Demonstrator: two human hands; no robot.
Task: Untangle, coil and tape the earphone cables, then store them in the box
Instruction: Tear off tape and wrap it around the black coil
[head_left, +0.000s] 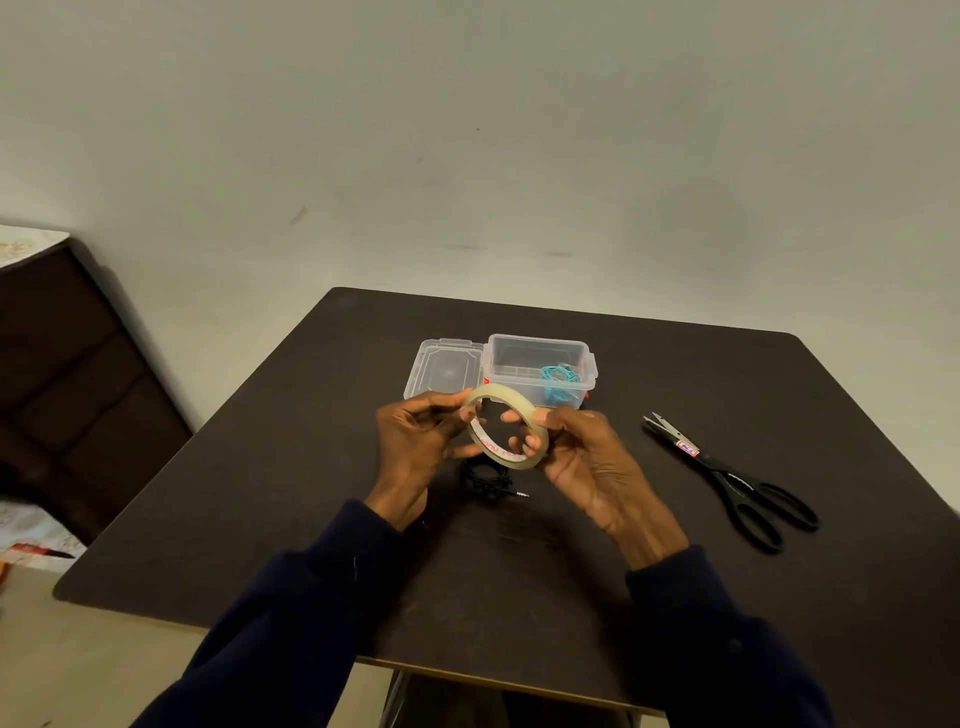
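Fingers of both hands pinch the glossy clear tape ring (506, 427) above the table.

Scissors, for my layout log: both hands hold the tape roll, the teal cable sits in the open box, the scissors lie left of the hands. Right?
No: the head view shows the scissors right of the hands. The left hand and right hand do hold the tape roll; the teal cable sits in the open box.

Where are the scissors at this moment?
In the head view the scissors lie flat on the dark table at the person's right, apart from the right hand, which holds the tape roll, and right of the clear box.
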